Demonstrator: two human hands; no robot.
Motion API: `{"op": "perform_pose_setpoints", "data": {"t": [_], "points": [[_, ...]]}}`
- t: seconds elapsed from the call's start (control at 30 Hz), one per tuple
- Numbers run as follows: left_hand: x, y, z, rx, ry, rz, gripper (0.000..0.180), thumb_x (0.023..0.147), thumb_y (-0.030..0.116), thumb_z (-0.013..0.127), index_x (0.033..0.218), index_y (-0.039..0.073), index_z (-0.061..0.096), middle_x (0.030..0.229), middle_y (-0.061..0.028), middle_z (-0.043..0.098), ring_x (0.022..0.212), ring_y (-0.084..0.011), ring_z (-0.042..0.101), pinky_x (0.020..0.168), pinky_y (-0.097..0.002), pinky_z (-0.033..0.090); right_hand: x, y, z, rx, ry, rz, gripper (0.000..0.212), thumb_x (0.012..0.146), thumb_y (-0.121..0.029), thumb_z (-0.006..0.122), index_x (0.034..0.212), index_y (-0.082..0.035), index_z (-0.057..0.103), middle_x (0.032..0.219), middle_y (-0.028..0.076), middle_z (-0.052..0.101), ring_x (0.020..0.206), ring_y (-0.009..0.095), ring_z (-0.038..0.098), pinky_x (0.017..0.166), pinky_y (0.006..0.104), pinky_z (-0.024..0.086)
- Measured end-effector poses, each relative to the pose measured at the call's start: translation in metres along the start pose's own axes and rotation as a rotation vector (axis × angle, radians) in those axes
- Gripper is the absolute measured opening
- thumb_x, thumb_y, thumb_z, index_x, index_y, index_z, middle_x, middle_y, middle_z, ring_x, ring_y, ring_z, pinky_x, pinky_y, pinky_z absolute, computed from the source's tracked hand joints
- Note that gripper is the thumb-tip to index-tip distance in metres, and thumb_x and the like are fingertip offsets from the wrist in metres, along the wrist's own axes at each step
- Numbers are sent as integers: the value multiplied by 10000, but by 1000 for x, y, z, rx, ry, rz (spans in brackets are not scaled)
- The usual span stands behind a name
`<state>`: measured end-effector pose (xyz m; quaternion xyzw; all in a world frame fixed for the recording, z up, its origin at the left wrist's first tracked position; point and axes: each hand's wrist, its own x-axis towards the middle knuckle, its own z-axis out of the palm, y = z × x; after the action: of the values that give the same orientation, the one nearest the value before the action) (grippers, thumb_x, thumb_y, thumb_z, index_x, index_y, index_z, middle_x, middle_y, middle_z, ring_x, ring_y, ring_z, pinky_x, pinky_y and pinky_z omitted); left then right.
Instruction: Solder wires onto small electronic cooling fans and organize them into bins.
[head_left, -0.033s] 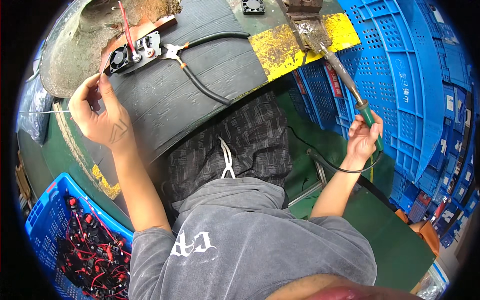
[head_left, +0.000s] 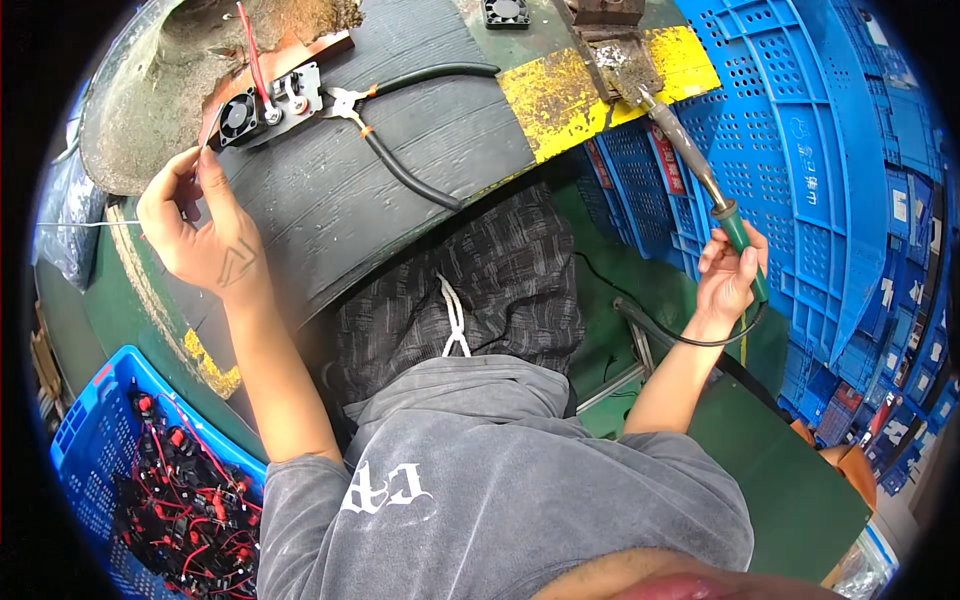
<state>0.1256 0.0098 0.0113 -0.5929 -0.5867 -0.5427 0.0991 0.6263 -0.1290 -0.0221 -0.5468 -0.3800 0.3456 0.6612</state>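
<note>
There it was, the small fan assembly (head_left: 239,118) at ten o'clock, lying on the tabletop (head_left: 455,130) against a coppery bar (head_left: 333,46): a square black fan and grey metal plate (head_left: 314,83), with a red lead (head_left: 250,52) rising from a shiny terminal. From my distant seat I judged it light, the plate stiff, the fan blades and soldered joints fragile; I'd have taken it by the fan's frame or plate edge, never by the lead. The left hand (head_left: 205,225) was right there, thumb and fingertips close together at the fan's seven-o'clock corner, though I couldn't tell whether they pinched it or the pale wire (head_left: 85,224) running in from nine. Over at two o'clock, the soldering iron (head_left: 690,155) hung slantwise, its green handle gripped in the right hand (head_left: 725,290), its tip up at one o'clock by a metal rest (head_left: 628,75). It looked rigid and moderately heavy, with a scuffed, dull barrel probably too hot to touch; the handle seemed the only sensible hold.
</note>
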Motion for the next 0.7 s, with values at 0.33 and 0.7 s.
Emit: {"op": "perform_pose_setpoints", "data": {"t": [0.33,0.7], "points": [[0,3,0,7,-1,-8,95,870,70,763,942,45,706,876,-10,629,692,-90,526,621,-234,415,23,-19,-20,-16,-279,-169,356,911,-151,672,1236,-20,610,1126,266,637,865,303,664,677,367,569],[0,5,2,10,14,-2,84,876,66,755,940,47,703,879,-9,630,698,-85,533,627,-232,419,46,-68,-13,-279,-636,-159,94,901,-132,715,968,-87,666,1209,253,581,951,329,656,727,400,568]]}}
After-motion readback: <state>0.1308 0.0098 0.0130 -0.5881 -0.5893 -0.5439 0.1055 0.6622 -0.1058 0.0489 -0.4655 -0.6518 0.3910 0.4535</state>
